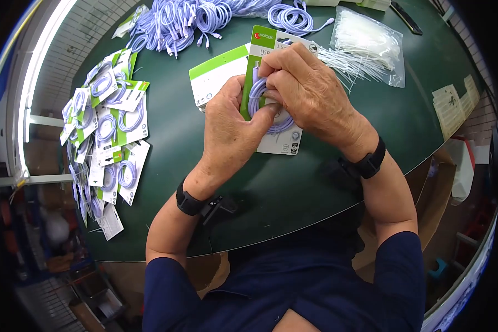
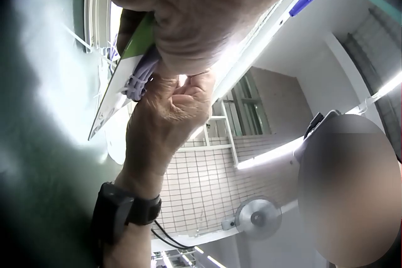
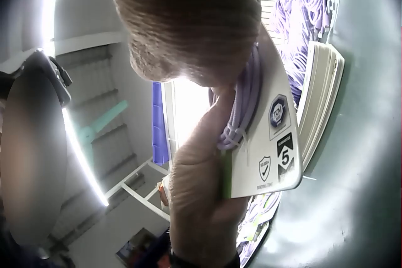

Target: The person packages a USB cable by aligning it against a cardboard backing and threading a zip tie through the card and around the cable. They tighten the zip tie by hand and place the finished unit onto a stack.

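Observation:
A green-and-white packaging card [image 1: 279, 145] with "USB" printed on it is held up over the table, a coiled lilac USB cable [image 1: 254, 95] lying against its front. My left hand [image 1: 229, 124] grips the card's left edge, its thumb pressing on the coil. My right hand [image 1: 310, 88] has curled fingers at the top of the coil and pinches the cable near its upper end; those fingertips are partly hidden. In the right wrist view, a thin white tie [image 3: 235, 133] goes round the lower coil. Behind the hands lies a stack of cards [image 1: 213, 72].
Carded cables [image 1: 116, 124] are heaped at the left of the green table [image 1: 174, 149]. Loose lilac cables [image 1: 177, 22] pile up at the back. A clear bag of white zip ties [image 1: 368, 41] lies back right, with loose ties [image 1: 346, 63] beside it. Printed paper [image 1: 454, 105] covers the right edge.

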Demonstrator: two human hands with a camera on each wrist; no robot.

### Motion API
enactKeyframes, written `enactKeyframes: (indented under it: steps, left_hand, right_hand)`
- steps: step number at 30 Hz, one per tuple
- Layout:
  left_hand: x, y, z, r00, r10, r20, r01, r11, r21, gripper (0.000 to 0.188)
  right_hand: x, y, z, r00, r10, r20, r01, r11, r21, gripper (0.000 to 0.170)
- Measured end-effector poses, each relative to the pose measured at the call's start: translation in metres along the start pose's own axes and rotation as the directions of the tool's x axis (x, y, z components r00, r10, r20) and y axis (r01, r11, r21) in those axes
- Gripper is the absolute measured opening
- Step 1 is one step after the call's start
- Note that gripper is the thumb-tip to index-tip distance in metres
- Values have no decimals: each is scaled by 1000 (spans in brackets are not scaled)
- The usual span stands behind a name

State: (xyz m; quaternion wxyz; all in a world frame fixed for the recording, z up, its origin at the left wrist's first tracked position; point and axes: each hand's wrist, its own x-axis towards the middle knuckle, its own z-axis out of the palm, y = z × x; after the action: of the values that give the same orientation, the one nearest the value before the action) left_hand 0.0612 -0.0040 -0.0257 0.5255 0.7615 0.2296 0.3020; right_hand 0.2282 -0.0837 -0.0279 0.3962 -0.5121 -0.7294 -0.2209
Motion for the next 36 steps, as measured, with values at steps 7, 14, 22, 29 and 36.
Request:
enactKeyframes:
  steps: [7, 14, 22, 29, 36]
  left_hand:
    - [-1, -1, -1, 1000, 19, -13, -18, 998, 56, 37]
    - [-1, -4, -1, 993, 112, -32, -104, 976, 189, 38]
    - [-1, 3, -1, 995, 89, -39, -80, 979, 185, 37]
    - [1, 2, -3, 994, 90, -66, -82, 990, 115, 36]
    - [-1, 0, 1, 988, 68, -142, -81, 993, -89, 33]
  right_hand:
    - [-2, -2, 3, 1000, -7, -24, 6, 1000, -23, 24]
    - [-1, -5, 6, 999, 22, -42, -23, 1000, -18, 22]
    - [2, -10, 5, 996, 64, -65, -69, 995, -66, 20]
    - [6, 1, -7, 996, 74, -60, -74, 997, -3, 24]
    - [23, -8, -27, 941, 307, -144, -306, 951, 33, 37]
